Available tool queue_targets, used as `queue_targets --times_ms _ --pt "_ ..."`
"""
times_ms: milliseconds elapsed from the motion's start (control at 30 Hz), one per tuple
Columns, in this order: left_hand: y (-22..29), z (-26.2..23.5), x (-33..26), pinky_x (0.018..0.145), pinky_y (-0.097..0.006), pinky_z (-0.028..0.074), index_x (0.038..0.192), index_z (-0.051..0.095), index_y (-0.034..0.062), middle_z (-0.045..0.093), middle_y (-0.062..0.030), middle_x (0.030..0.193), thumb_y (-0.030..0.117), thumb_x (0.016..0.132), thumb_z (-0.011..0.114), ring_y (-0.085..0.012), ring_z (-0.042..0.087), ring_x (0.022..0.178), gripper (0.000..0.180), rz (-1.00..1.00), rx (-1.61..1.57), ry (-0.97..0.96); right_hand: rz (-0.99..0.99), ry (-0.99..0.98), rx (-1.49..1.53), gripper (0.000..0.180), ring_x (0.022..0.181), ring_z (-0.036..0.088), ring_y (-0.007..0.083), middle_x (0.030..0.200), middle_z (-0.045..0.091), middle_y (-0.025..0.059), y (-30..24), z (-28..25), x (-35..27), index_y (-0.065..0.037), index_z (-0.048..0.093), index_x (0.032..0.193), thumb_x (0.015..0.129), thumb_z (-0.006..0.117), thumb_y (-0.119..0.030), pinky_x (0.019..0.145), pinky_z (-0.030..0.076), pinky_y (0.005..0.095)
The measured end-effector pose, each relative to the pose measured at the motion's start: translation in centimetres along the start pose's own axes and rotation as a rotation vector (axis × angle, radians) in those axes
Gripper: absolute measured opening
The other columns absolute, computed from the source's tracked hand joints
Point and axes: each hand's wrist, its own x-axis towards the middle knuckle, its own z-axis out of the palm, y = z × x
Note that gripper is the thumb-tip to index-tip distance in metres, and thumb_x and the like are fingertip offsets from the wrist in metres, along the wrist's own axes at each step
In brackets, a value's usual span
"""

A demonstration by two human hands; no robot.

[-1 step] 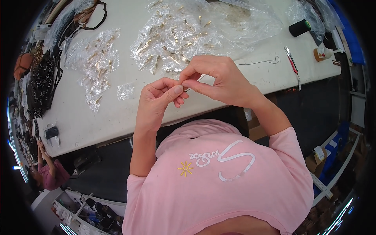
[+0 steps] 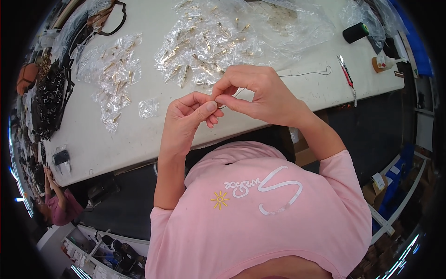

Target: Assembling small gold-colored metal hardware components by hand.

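My left hand (image 2: 188, 115) and my right hand (image 2: 260, 93) meet fingertip to fingertip above the table's near edge. Both pinch, thumb against forefinger. A thin dark thread (image 2: 306, 73) trails out from behind my right hand and ends in a small loop on the table. A short length of it shows between the fingers of my right hand. Just under the joined fingertips a small curved bit peeks out, too tiny to name. What my left fingers hold is hidden. Beyond my hands lies a heap of small clear bags (image 2: 204, 46) with slim gold-coloured metal pieces inside.
More bagged gold pieces (image 2: 118, 76) spread to the left, near a single small clear bag (image 2: 148, 108). At right are red-handled snips (image 2: 347, 79), a dark thread spool (image 2: 355, 33) and a small bottle (image 2: 383, 63). Another person (image 2: 62, 204) stands at the far left.
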Motion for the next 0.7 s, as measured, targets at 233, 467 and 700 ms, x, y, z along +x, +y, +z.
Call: queue_targets --times_ms 233,467,700 --pt "0.2 -0.4 0.3 0.063 -0.023 0.05 0.101 0.068 -0.0016 0.071 -0.0096 0.083 0.01 0.091 0.068 -0.0097 0.064 0.071 0.015 -0.006 0.029 -0.025 0.064 -0.051 0.003 0.01 0.077 0.068 0.0179 0.084 0.069 0.0048 0.4 -0.1 0.3 -0.005 0.068 0.088 0.084 0.069 -0.015 0.064 0.053 0.0293" --pt "0.9 -0.3 0.1 0.065 -0.022 0.048 0.098 0.069 0.0006 0.071 -0.0061 0.083 0.011 0.091 0.069 -0.0075 0.062 0.072 0.013 0.032 0.192 -0.049 -0.031 -0.092 -0.043 0.007 0.076 0.066 0.0194 0.082 0.067 0.0049 0.2 -0.4 0.7 -0.007 0.067 0.088 0.084 0.068 -0.014 0.065 0.052 0.0305" --pt "0.8 -0.5 0.0 0.066 -0.021 0.048 0.099 0.065 0.0013 0.067 -0.0047 0.083 0.012 0.092 0.067 -0.0075 0.06 0.07 0.013 -0.085 -0.004 -0.095 -0.233 -0.057 -0.177 0.008 0.077 0.066 0.0219 0.082 0.066 0.0053 0.3 -0.4 0.4 -0.009 0.067 0.092 0.085 0.068 -0.012 0.065 0.052 0.0331"
